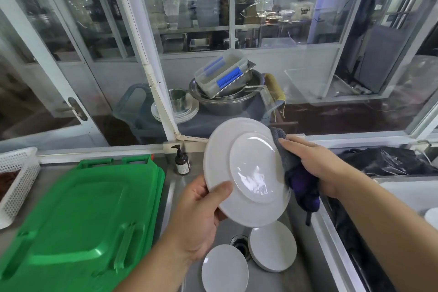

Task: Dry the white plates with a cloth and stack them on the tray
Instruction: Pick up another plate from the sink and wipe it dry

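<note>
Over sink [296, 275], L hand [196, 216] holds plate [246, 170], R hand [315, 163] w/ cloth [298, 178].

**Around the sink: bottle, basket and stacked metalware**

A dark pump bottle [182, 161] stands at the centre of the frame by the window sill. A white perforated basket [16, 179] sits at the left edge. Behind the glass, upper centre, a clear container with blue clips [221, 73] rests in steel bowls [227, 99]. Black plastic sheeting [388, 161] lies at the right.
</note>
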Motion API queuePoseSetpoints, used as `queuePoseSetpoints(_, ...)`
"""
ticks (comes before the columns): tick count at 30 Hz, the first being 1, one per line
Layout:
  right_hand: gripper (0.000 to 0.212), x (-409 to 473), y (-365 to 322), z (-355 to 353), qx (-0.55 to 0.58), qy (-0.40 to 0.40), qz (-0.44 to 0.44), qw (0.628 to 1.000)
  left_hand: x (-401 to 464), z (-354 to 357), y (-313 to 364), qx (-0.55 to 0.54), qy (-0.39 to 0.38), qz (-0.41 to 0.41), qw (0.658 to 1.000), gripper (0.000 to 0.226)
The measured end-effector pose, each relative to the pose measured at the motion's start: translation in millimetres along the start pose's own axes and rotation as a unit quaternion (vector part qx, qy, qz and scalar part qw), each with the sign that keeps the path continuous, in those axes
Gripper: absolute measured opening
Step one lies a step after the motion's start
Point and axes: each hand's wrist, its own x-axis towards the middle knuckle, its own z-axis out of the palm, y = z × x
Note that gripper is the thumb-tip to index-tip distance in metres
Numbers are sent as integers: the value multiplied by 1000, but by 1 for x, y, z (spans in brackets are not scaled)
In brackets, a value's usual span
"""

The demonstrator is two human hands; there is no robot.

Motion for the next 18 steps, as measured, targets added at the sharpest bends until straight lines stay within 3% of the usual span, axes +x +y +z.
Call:
queuePoseSetpoints(5,16,-8,16,0,6,4,0,1000,-5,0,-11,-22,9,-51,998,27)
queuePoseSetpoints(10,16,-18,22,3,-17,19,-4,1000,4,-3,17,46,-3,-97,994,56)
queuePoseSetpoints(13,18,-20,16,-2,-73,-1,-42,996,9,2,31,89,20,-84,992,29)
queuePoseSetpoints(18,16,-21,5,-7,-132,-15,-103,986,3,8,29,109,27,-5,994,23)
